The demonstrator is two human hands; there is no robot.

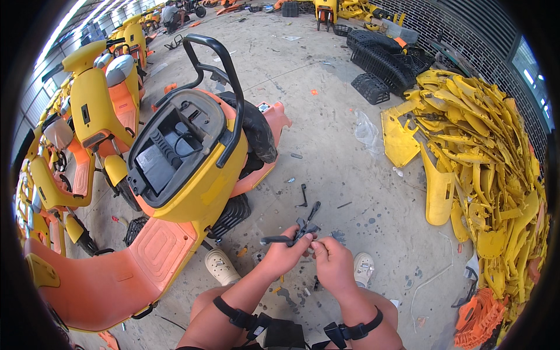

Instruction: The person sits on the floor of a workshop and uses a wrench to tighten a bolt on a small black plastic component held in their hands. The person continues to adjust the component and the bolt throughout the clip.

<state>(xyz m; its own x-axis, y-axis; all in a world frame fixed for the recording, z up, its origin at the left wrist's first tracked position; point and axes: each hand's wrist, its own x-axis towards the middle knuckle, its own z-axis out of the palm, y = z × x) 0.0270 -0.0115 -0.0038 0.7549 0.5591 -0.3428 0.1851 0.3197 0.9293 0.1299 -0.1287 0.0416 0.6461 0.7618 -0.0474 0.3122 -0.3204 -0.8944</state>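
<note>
One dark tool (308,226) sits in our left hand (288,246), whose fingers are wrapped closed around it; its black handle pokes out to the left, and slim dark parts reach forward past our fingertips. It may be a pair of pliers or a lever, but the grip covers too much for us to be sure. Our right hand (331,256) is curled nearly closed, thumb and forefinger pinched together right beside the left fingertips; we cannot tell whether a small piece is caught between them. Both hands are above the concrete floor (326,175), between our two pale shoes (221,267). Just ahead of the tool, a short black bar (304,195) lies on the floor. To our left stands a yellow and orange scooter (213,184), its seat box uncovered; to our right rises a heap of yellow panels (472,157).
</note>
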